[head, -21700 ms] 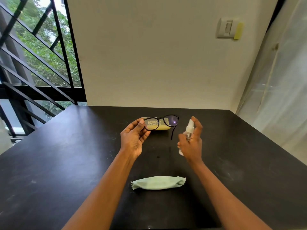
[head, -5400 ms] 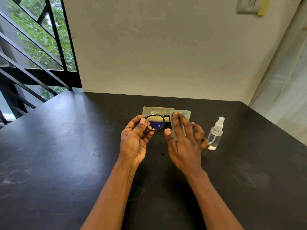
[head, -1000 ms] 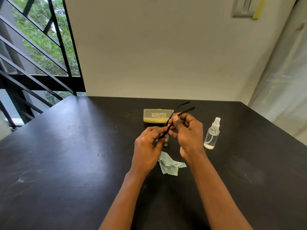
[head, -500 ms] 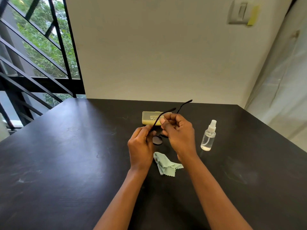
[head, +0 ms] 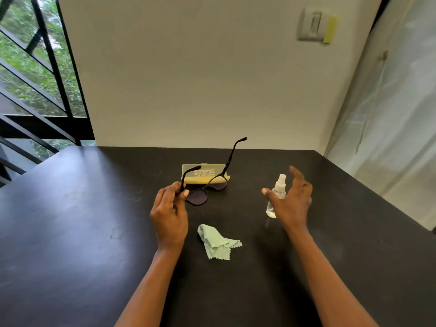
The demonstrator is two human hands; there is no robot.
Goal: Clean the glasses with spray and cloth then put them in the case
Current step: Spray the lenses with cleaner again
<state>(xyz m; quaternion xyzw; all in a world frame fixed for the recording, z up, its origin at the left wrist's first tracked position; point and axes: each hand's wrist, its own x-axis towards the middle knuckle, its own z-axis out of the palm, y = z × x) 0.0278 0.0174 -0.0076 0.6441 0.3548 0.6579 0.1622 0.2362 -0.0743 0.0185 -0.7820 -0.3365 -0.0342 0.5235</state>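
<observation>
Near the middle of the dark matte table [head: 70, 232], the left hand [head: 168, 215] pinches the black-framed glasses with tinted lenses [head: 203, 190] by the hinge end of one temple, thumb and forefinger closed on that one thin spot. Both temples stand open and the far one sticks up into the air, so the whole frame hangs from a single corner. That is the first risk: with so little held, a small twist of the wrist could let the frame swing, and a lens might strike the table or the closed pale yellow hard case [head: 205, 173] lying just behind it.

Off to the side, the right hand [head: 291, 201] is spread, holding nothing, with its fingers curved around the small clear plastic spray bottle with a white nozzle [head: 276, 197]; I cannot tell whether the palm touches it. The bottle stands upright and is narrow, so a hurried or off-centre closing of the fingers could knock it over and send it rolling toward the table edge.

Closer to the person, the crumpled mint-green microfibre cloth [head: 215, 243] lies on the table between the two forearms, apart from both hands. Any stray spray could land on the case or the tabletop instead of the lenses. The case lid is shut, so putting the glasses away will likely need a free hand first.
</observation>
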